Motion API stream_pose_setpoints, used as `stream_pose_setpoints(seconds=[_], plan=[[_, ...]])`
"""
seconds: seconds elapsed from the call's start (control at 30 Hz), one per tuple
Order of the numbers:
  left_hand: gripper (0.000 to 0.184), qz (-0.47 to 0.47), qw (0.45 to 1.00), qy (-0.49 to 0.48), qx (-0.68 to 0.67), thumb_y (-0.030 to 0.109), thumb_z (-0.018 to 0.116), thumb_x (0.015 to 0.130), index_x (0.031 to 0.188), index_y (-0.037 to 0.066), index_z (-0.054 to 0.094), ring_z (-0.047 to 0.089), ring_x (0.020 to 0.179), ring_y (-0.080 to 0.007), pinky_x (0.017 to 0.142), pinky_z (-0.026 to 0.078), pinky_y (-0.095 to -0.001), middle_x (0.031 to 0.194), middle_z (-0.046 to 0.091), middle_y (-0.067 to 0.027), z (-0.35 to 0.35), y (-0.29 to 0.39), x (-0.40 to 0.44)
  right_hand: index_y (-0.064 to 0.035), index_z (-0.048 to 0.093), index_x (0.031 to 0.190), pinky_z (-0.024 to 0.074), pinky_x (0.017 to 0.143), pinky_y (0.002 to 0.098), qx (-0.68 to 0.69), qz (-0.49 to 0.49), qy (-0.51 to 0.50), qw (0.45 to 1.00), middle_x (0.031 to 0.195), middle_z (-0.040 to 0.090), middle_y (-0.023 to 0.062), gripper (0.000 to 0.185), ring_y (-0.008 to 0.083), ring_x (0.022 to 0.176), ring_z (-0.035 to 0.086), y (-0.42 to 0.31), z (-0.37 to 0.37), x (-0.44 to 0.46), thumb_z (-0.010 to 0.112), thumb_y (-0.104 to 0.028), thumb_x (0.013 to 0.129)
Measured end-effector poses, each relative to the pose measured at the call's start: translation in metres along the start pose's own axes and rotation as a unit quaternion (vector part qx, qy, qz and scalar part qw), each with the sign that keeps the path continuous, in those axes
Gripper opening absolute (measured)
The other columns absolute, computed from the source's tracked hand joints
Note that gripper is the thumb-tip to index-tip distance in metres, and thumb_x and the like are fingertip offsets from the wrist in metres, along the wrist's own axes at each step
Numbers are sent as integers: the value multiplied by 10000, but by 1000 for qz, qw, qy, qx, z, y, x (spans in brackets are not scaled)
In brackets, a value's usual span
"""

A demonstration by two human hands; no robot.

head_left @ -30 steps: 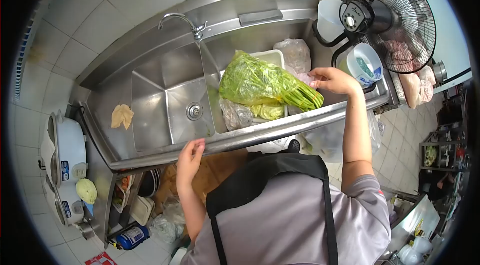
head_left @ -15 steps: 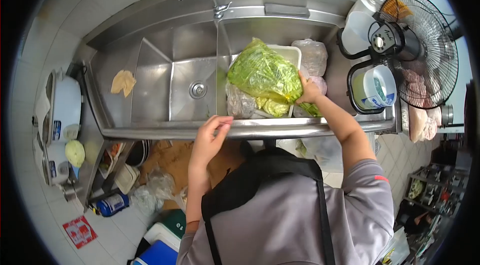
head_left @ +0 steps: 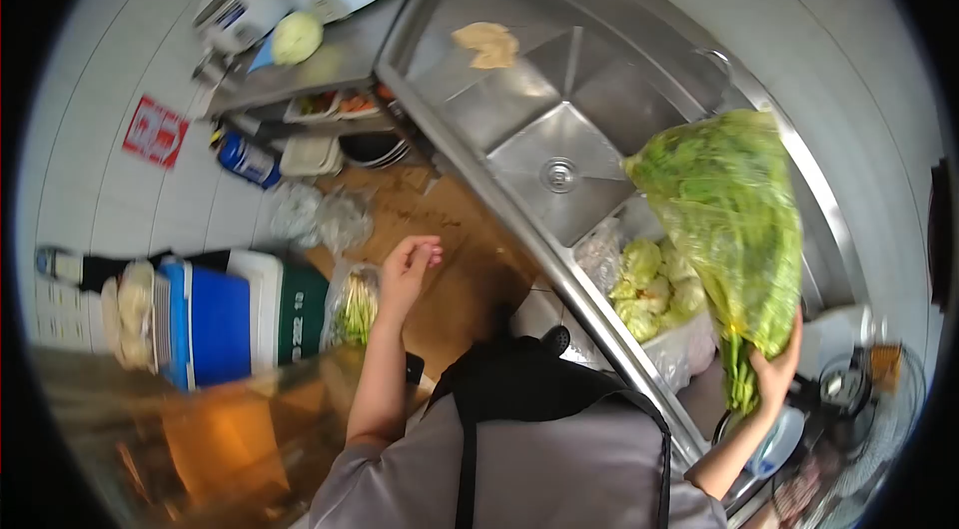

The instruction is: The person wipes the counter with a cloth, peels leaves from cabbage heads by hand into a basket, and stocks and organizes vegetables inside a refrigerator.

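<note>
My right hand grips the lower end of a clear plastic bag of leafy green vegetables, with stems showing just left of the hand. The bag is lifted above the right-hand sink basin. Below it, a container of cabbages stands in that basin, partly covered by the bag. My left hand hangs over the floor in front of the sink, fingers curled in and holding nothing.
The steel sink runs diagonally, a tan cloth on its far-left part. A cabbage sits on the side table. Coolers, a blue cylinder and bagged greens stand on the left. A fan is at right.
My view has turned left. The bag of greens has come up out of the basin in my right hand, uncovering cabbages beneath. My left hand has moved away from the sink edge.
</note>
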State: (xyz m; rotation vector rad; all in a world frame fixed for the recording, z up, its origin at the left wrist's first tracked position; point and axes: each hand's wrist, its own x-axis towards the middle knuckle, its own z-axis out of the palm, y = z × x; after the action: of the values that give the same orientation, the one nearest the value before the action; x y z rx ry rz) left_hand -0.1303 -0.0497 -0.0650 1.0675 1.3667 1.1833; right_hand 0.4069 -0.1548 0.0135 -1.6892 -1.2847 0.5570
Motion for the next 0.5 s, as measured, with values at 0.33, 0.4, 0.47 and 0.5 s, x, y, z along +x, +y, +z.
stream_pose_setpoints(seconds=[0.33, 0.4, 0.47, 0.5], plan=[[365, 133, 983, -117, -46, 111, 561, 874, 1213, 29, 454, 496, 1067, -139, 890, 408, -269, 1147, 529, -78, 9, 35, 40, 28, 284, 1343, 317, 989, 318, 204, -109, -110, 967, 1284, 413, 135, 921, 212, 1161, 421, -103, 240, 73, 712, -69, 534], [655, 145, 980, -112, -71, 222, 668, 803, 1309, 64, 284, 361, 1197, -194, 962, 337, -368, 1289, 391, -94, -9, 47, 57, 21, 285, 1347, 322, 990, 317, 241, -142, -172, 945, 1296, 407, 136, 911, 213, 1174, 415, -145, 312, 77, 701, -60, 540], [856, 126, 976, -99, -146, 255, 715, 760, 1361, 83, 130, 300, 1247, -269, 998, 292, -438, 1352, 296, -125, -42, 59, 72, 10, 286, 1352, 312, 1007, 322, 289, -171, -237, 912, 1323, 392, 135, 889, 216, 1207, 391, -198, 383, 72, 681, -42, 557], [848, 147, 965, -68, -205, 244, 701, 774, 1361, 79, 112, 287, 1259, -257, 1003, 290, -419, 1346, 295, -125, -59, 48, 85, 3, 287, 1354, 303, 1018, 326, 314, -176, -262, 896, 1337, 383, 133, 878, 217, 1225, 377, -223, 415, 66, 672, -32, 566]])
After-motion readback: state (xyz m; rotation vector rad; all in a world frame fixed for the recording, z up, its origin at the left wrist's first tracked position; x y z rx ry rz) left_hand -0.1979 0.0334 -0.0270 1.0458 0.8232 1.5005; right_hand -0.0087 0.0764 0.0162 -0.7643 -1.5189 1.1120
